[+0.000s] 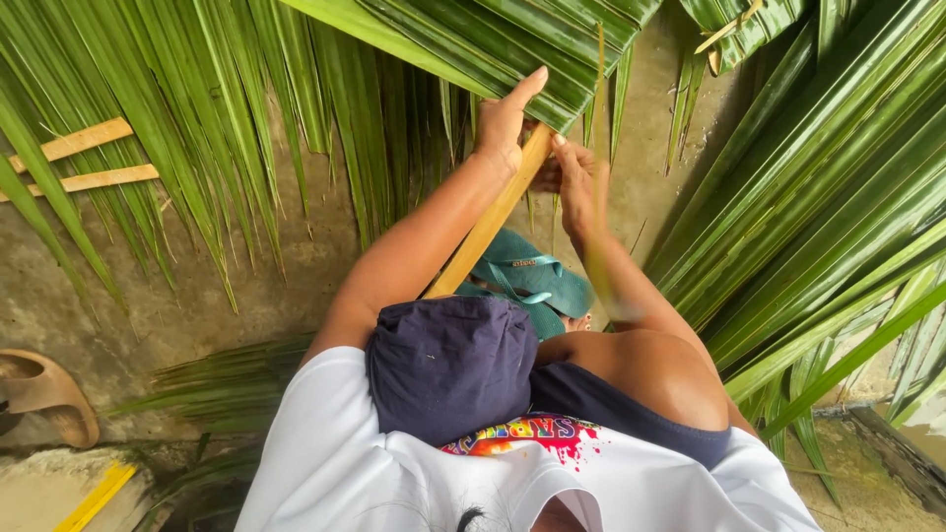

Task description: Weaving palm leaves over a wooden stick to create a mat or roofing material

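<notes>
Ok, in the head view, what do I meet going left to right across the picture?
Pale wooden slats → hanging palm leaves → left hand on the folded leaf → bamboo strip → right hand → big palm fronds on the right.

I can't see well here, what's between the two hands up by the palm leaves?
In the head view, the pale wooden strip runs up between the left hand and right hand, under the folded green palm leaves.
</notes>
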